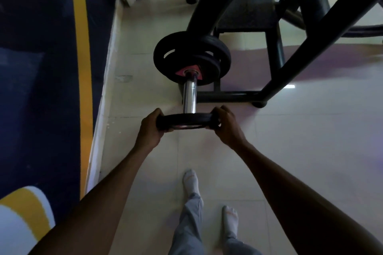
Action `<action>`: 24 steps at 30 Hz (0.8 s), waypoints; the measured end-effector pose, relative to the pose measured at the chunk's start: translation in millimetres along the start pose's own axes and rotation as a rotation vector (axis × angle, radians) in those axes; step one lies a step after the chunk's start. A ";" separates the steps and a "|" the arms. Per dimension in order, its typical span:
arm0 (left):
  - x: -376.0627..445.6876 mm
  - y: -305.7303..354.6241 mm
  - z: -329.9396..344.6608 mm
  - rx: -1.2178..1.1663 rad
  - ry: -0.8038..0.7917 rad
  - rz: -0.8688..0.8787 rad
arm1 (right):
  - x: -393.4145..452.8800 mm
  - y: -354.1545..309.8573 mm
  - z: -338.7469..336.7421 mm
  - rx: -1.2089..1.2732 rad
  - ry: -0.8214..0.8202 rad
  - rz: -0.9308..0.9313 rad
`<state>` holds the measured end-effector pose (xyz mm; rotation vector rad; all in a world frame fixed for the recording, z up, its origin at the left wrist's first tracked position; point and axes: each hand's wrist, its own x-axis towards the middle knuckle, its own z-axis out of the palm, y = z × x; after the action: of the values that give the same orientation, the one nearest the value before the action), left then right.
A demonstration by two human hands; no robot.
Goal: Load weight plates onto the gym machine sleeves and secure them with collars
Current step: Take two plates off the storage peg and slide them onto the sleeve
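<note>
A black weight plate is held edge-on at the tip of the chrome sleeve. My left hand grips its left rim and my right hand grips its right rim. Farther along the sleeve sit two black plates, the front one with a pink hub label. The sleeve end is hidden behind the held plate, so I cannot tell whether the plate is on the sleeve. No collar is visible.
The black machine frame crosses the upper right, with a floor bar just behind the sleeve. A dark blue wall with a yellow stripe runs along the left. My socked feet stand on the pale tiled floor.
</note>
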<state>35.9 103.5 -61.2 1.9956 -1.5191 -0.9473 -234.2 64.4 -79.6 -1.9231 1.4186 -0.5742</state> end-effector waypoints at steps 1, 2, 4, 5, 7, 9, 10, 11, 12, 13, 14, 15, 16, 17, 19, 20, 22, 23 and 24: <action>-15.2 0.3 0.2 -0.005 0.019 0.020 | -14.0 -0.9 -0.3 0.002 -0.020 0.000; -31.5 2.0 0.7 -0.012 0.037 0.035 | -27.3 -1.5 -1.5 0.003 -0.029 -0.006; -63.1 8.4 1.8 -0.021 0.050 0.037 | -50.7 -4.8 -8.4 -0.001 -0.042 -0.012; -77.5 11.6 3.3 -0.022 0.054 0.031 | -61.6 -6.4 -12.8 -0.008 -0.053 -0.017; -106.1 20.2 5.0 -0.027 0.074 0.023 | -86.1 -12.5 -24.2 -0.001 -0.084 -0.029; -134.4 33.8 3.7 -0.031 0.103 0.036 | -110.5 -19.1 -39.9 0.021 -0.105 -0.033; -148.3 42.2 2.6 -0.036 0.109 0.046 | -123.0 -21.8 -48.9 0.035 -0.105 -0.030; -161.3 51.3 1.4 -0.046 0.112 0.059 | -135.1 -24.4 -58.6 0.052 -0.101 -0.032; -173.9 61.2 0.0 -0.058 0.114 0.075 | -147.2 -26.6 -68.2 0.071 -0.093 -0.036; -185.9 71.5 -1.1 -0.069 0.112 0.092 | -158.8 -28.5 -78.4 0.092 -0.080 -0.044; -197.4 82.5 -1.6 -0.080 0.109 0.111 | -170.3 -30.9 -89.7 0.113 -0.060 -0.059; -209.0 94.0 -1.7 -0.092 0.107 0.130 | -181.7 -33.2 -101.0 0.130 -0.042 -0.073; -220.3 106.2 -1.4 -0.103 0.110 0.152 | -192.8 -35.7 -113.3 0.148 -0.029 -0.083; -231.5 118.4 -0.5 -0.115 0.119 0.177 | -204.1 -38.6 -126.1 0.172 -0.019 -0.088; -253.1 143.5 2.4 -0.136 0.140 0.228 | -227.1 -45.8 -152.7 0.238 0.011 -0.092; -262.9 157.1 4.2 -0.147 0.146 0.246 | -238.0 -49.7 -167.2 0.266 0.035 -0.090; -281.3 183.0 8.8 -0.179 0.151 0.266 | -260.6 -58.8 -197.8 0.291 0.088 -0.099; -290.4 195.7 12.0 -0.194 0.155 0.282 | -272.0 -63.5 -213.7 0.294 0.117 -0.116; -299.0 208.8 14.9 -0.204 0.159 0.303 | -284.0 -68.2 -229.7 0.300 0.151 -0.132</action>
<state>-155.8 330.3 151.1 1.6030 -1.5151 -0.7662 -436.4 288.0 137.7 -1.7692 1.2202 -0.9559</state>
